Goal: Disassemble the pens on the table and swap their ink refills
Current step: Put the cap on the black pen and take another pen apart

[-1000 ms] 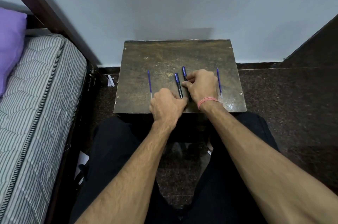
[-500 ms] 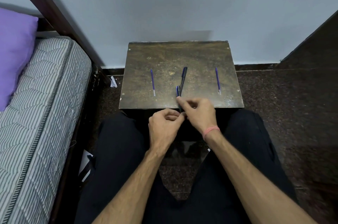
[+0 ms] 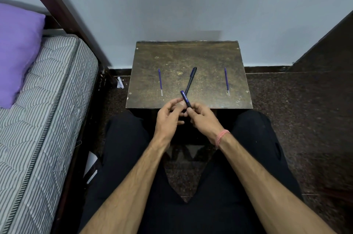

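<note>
Both hands pinch a blue pen at the table's near edge, the left hand and right hand hiding its lower end. Whether it touches the dark pen behind is unclear.

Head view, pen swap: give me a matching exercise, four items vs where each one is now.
Items:
1. left refill
2. right refill
3. black pen barrel
4. blue pen barrel

Places:
A. held in both hands, above the table's near edge
B. lying on the table, left side
C. lying on the table, middle, slanted
D. lying on the table, right side

Pairs: 1-B, 2-D, 3-C, 4-A. The left hand and right hand both grip the blue pen barrel.
</note>
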`<state>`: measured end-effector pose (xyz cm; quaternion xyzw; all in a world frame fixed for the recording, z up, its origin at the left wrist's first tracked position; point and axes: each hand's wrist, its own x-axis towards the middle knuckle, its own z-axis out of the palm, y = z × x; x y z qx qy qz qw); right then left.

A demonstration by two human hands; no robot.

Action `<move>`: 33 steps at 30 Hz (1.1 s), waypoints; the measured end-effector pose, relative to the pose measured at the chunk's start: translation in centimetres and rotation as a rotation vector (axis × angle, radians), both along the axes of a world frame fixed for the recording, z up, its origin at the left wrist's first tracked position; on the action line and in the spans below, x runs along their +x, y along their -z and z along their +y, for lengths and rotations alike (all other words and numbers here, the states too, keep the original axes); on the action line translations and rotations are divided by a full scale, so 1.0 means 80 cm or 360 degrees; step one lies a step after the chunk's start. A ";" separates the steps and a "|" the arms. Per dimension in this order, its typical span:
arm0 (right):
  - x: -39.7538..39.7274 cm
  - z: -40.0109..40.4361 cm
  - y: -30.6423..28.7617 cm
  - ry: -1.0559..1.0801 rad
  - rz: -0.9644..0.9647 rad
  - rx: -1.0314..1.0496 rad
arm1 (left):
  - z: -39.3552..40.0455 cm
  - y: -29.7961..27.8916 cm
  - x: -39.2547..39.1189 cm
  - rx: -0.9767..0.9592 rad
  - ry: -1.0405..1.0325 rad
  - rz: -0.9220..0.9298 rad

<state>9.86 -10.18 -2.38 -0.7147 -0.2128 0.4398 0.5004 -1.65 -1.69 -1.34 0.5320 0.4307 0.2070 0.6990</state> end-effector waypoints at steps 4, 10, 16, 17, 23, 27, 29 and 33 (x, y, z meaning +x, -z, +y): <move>-0.001 0.000 0.002 0.0041 -0.0176 -0.0063 | 0.005 0.007 0.000 0.0141 -0.0007 0.0062; 0.008 -0.006 0.003 0.0097 -0.0372 -0.0147 | 0.011 0.013 0.009 0.0299 0.0127 0.0148; 0.017 -0.005 0.007 0.0135 -0.0117 -0.0051 | 0.010 0.011 0.019 0.0247 0.0180 0.0108; 0.018 -0.004 0.006 0.0138 -0.0086 -0.0031 | 0.009 0.010 0.020 0.0248 0.0187 0.0104; 0.019 -0.005 0.003 0.0139 -0.0010 0.0033 | 0.007 0.004 0.022 0.0255 0.0235 0.0109; 0.019 -0.005 0.006 0.0168 0.0011 0.0030 | 0.004 -0.001 0.022 0.0244 0.0282 0.0124; 0.019 -0.006 0.008 0.0176 0.0008 0.0030 | 0.004 -0.003 0.022 0.0252 0.0298 0.0131; 0.019 -0.007 0.006 0.0219 -0.0079 0.0003 | 0.005 -0.002 0.023 0.0250 0.0296 0.0131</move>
